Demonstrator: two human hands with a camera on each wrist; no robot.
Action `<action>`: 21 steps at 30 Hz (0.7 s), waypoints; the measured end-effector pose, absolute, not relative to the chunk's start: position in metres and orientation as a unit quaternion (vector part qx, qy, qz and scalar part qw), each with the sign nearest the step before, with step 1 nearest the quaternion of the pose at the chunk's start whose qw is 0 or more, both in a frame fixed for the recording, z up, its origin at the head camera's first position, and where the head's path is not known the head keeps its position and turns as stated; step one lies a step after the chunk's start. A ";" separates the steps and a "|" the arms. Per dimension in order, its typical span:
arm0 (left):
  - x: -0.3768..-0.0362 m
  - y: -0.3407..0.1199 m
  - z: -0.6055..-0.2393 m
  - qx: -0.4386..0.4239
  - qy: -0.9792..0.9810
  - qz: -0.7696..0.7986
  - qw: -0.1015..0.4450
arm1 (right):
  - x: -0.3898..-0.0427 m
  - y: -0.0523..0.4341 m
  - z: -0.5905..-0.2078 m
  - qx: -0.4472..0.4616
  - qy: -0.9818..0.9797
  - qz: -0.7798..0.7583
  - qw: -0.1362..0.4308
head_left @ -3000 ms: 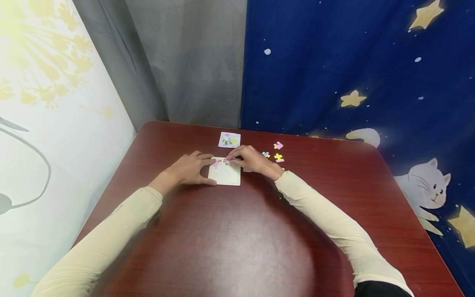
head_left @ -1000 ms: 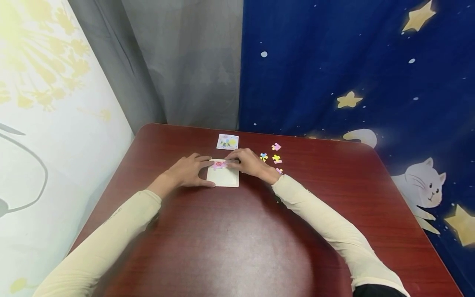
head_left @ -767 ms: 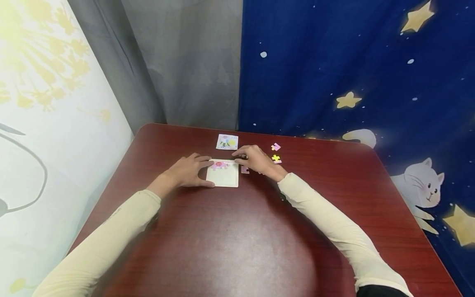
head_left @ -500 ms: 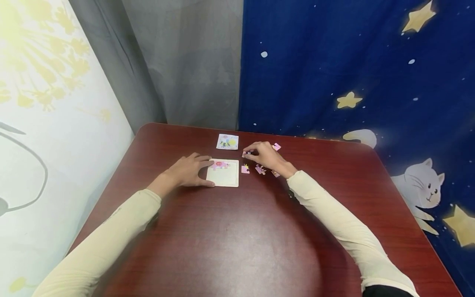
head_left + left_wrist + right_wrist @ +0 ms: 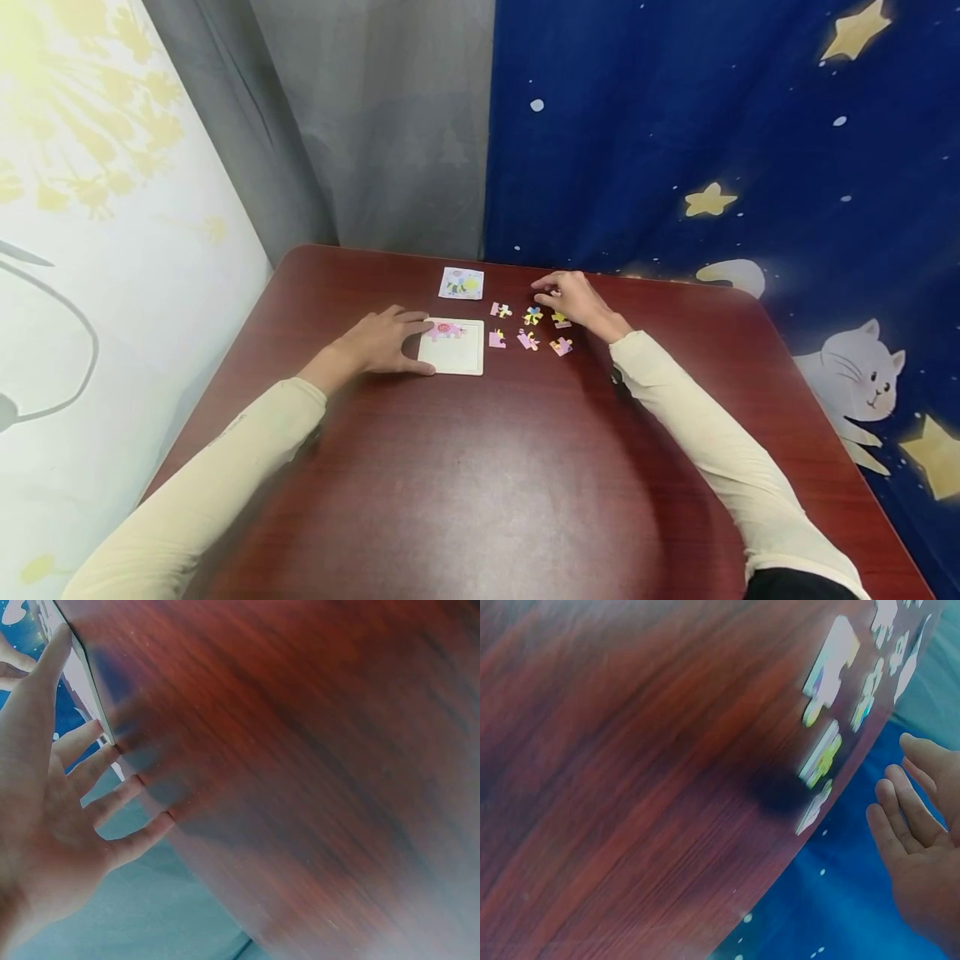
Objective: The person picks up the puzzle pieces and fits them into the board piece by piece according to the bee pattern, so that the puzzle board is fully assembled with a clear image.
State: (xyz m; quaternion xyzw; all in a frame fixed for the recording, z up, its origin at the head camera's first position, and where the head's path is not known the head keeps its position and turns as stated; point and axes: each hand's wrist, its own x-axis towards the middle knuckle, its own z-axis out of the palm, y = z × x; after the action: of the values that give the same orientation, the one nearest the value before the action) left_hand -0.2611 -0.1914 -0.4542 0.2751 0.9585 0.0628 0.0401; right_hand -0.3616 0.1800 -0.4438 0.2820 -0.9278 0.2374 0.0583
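Note:
In the head view, a square white puzzle tray (image 5: 455, 358) lies on the table, with joined pink puzzle pieces (image 5: 446, 331) along its far left part. My left hand (image 5: 382, 342) rests at the tray's left edge, fingers straight and spread, thumb at the near corner. Over the farthest right puzzle piece (image 5: 814, 808) hovers my right hand (image 5: 573, 298), fingers loosely bent; the right wrist view shows it raised above the table, holding nothing. Several loose pieces lie between the tray and that hand, among them a blue-and-yellow puzzle piece (image 5: 533, 316) and a pink puzzle piece (image 5: 528, 340).
A small picture card (image 5: 461, 284) with a bee lies behind the tray. The dark red wooden table (image 5: 465, 467) ends at a far edge, close to a grey curtain (image 5: 390, 133) and a blue starry curtain (image 5: 637, 142).
My right hand has left the tray and moved right, over the far right piece, uncovering several loose pieces. A pink piece with a red spiral now sits in the tray. The left hand has stayed put.

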 end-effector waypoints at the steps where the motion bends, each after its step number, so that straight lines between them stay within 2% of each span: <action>1: -0.261 -0.191 -0.454 0.274 0.959 0.063 0.042 | -0.363 0.182 -0.444 0.278 -0.930 0.233 0.058; 8: -0.262 -0.192 -0.456 0.273 0.959 0.059 0.041 | -0.370 0.196 -0.445 0.252 -0.938 0.228 0.068; 21: -0.263 -0.192 -0.458 0.268 0.961 0.056 0.035 | -0.380 0.217 -0.458 0.192 -0.955 0.220 0.053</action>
State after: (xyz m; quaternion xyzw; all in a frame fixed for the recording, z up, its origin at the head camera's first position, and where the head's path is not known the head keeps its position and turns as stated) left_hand -0.2634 -0.1918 -0.4582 0.2679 0.9612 0.0557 0.0352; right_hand -0.3795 0.2168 -0.4580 0.1922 -0.9549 0.2201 0.0530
